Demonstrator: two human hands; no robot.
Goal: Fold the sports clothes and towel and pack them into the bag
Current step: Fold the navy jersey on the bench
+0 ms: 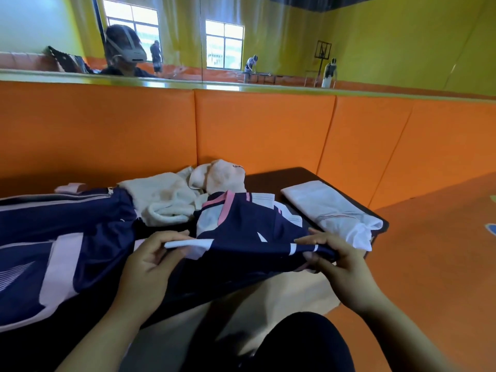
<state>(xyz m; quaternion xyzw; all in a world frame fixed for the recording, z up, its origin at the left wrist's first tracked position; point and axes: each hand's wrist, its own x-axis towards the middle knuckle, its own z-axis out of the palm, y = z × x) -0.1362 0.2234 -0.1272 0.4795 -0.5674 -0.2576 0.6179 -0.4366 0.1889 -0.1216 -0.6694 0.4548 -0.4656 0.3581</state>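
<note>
The navy sports top (pixel 241 226) lies at the near edge of the table (pixel 271 181), from the middle toward the right; its near hem is lifted off the surface and stretched between both hands. The left hand (pixel 150 267) pinches the white-trimmed left end of the hem, thumb on top and fingers curled beneath; the right hand (pixel 341 264) grips the right end, fingers closed round the bunched cloth. This two-point hold keeps the hem taut and level; in that condition the fabric can probably be carried over as one straight fold rather than collapsing into creases. The pink-trimmed end rests on the table toward the far side and anchors the garment.

The bag (pixel 67 237), navy with pale pink bands, occupies the left side of the table, within reach for packing; its zip runs along the far top; whether the zip is open cannot be determined. The towel (pixel 166 202), cream and unfolded, is heaped at the far middle, touching the end of the bag; a pale pink cloth (pixel 220 175) is bunched just behind it, near the orange padded wall (pixel 268 130). A white garment (pixel 330 208), already folded, sits along the right edge, apart from the working area.

Judgement: the fold of the top is the step in hand; the towel is not yet folded; nothing is visibly packed.
</note>
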